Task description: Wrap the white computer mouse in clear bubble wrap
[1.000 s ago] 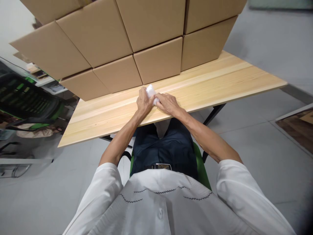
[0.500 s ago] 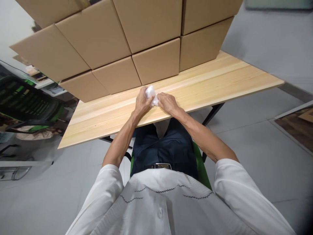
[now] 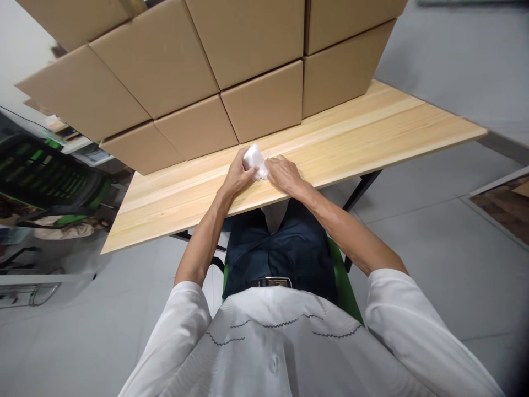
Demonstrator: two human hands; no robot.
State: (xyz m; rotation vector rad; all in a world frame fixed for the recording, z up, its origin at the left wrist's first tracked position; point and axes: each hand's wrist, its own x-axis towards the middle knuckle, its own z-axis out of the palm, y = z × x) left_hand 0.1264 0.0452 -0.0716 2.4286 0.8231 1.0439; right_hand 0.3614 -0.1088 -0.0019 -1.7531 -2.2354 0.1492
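Note:
A small packet in white, semi-clear plastic wrap is held between both hands, just over the wooden table. My left hand is closed round its left side, with the thumb lying across the front. On the right, my right hand has its fingers curled and pinches the loose edge of the wrap. What lies inside the plastic cannot be made out.
Stacked cardboard boxes form a wall along the table's far side, close beyond my hands. A black and green mesh chair stands at the left. The table's front edge runs just above my lap.
My left hand has shifted slightly, and more of the packet's white face shows between thumb and fingers. My right hand stays at the packet's right edge. The camera view has tilted a little.

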